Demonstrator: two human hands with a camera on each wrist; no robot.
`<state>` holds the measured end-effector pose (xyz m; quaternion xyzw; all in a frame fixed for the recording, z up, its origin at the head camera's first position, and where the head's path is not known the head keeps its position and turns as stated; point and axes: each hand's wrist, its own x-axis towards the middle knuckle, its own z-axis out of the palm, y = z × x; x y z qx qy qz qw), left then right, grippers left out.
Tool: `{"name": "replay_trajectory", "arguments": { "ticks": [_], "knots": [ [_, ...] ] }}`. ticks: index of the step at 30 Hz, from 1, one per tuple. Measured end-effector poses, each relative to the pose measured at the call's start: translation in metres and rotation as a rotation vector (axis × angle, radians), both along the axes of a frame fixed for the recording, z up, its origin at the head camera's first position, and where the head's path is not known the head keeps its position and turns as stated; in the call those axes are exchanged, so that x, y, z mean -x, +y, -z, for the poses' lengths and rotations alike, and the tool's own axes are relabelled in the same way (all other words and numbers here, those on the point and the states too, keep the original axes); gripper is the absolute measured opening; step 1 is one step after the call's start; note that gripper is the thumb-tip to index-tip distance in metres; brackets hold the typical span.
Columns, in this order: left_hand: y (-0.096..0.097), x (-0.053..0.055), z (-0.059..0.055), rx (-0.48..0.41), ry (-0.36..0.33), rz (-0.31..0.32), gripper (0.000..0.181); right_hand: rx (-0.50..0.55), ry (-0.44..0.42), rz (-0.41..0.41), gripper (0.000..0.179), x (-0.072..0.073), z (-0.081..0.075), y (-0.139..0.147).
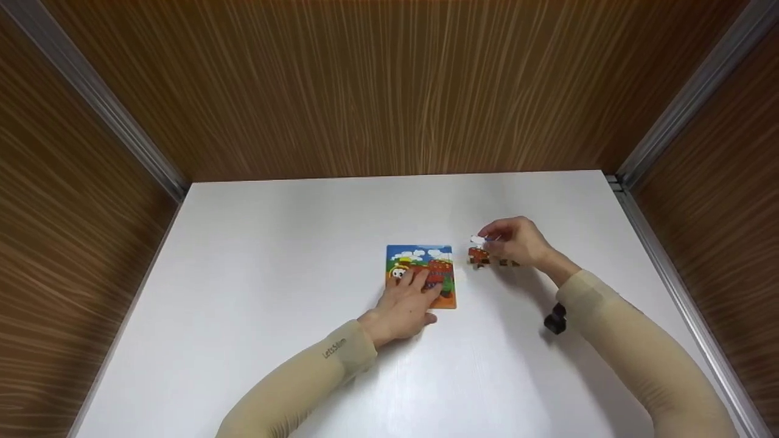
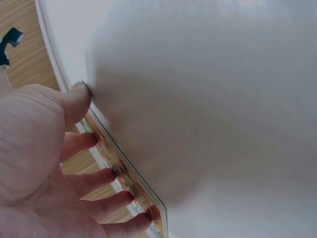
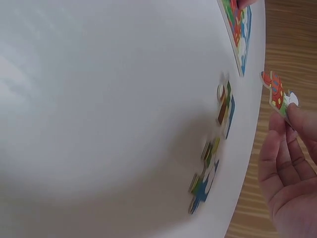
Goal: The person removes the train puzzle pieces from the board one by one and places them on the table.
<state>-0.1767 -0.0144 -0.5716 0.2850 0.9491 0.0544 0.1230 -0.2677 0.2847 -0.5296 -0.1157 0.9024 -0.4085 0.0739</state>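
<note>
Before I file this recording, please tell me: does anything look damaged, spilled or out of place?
Nothing stands out: the puzzle board lies on the table, and the loose pieces beside it show no visible damage.

A bright puzzle board (image 1: 439, 267) lies flat near loose pieces (image 3: 227, 109), one red-green piece (image 3: 276, 89) held tilted.

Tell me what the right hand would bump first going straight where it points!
Probably the picture board, near its top right corner in the head view. The puzzle piece in the right hand might touch it, or pass above; height is hard to judge.
</note>
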Motion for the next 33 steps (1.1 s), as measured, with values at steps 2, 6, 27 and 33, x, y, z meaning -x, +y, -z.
{"name": "replay_trajectory", "arguments": {
  "ticks": [2, 6, 27, 33],
  "knots": [
    [0.0, 0.0, 0.0, -0.008, 0.005, -0.002, 0.07, 0.01, 0.003, 0.008, 0.023, -0.001, -0.001, 0.004],
    [0.0, -0.001, 0.001, -0.027, 0.018, -0.006, 0.072, 0.026, 0.002, 0.021, 0.024, -0.003, -0.003, 0.011],
    [0.007, -0.017, 0.006, -0.084, 0.234, -0.042, 0.053, -0.095, -0.036, 0.15, 0.029, -0.009, -0.002, 0.061],
    [0.009, -0.021, 0.006, -0.077, 0.23, -0.06, 0.054, -0.103, -0.061, 0.179, 0.031, -0.009, 0.0, 0.074]
  ]
}}
